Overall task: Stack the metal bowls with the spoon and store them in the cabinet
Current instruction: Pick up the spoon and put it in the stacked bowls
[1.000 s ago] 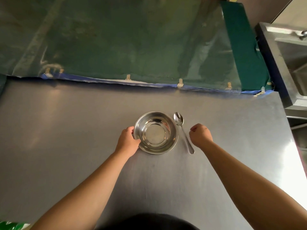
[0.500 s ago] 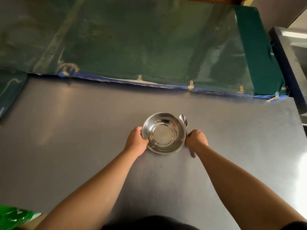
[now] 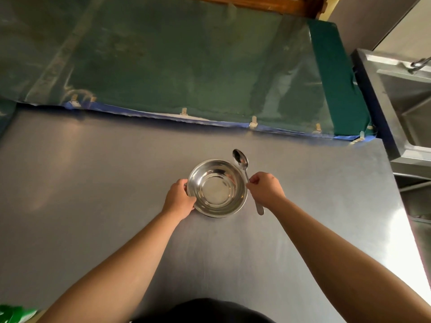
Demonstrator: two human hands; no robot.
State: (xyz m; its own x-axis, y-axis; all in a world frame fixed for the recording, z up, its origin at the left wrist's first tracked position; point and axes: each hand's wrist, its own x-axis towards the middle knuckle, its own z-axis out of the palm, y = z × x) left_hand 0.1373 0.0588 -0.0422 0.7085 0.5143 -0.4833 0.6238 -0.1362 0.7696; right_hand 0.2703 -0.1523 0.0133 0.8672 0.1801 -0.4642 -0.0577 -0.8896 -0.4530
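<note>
The metal bowls (image 3: 217,188) sit nested near the middle of the steel table (image 3: 93,183), with a second rim just showing under the top bowl at 6 o'clock. The left hand (image 3: 179,198) is at the stack's 9 o'clock, fingers curled against the rim and wall, steadying it. The right hand (image 3: 264,188) is at 3 o'clock, thumb and fingertips pinched on the handle of the spoon (image 3: 243,164) about midway along; the spoon's bowl end lies toward 1 o'clock of the stack and its tail pokes out below the hand toward 5 o'clock. The step in hand looks like lifting the spoon into the top bowl. To do it well, the pinch should stay firm but near the balance point so the spoon does not swing, and the bowl end should go in first, lowered rather than dropped. The left hand ought to keep the stack from sliding on the slick steel. No cabinet is visible from here.
</note>
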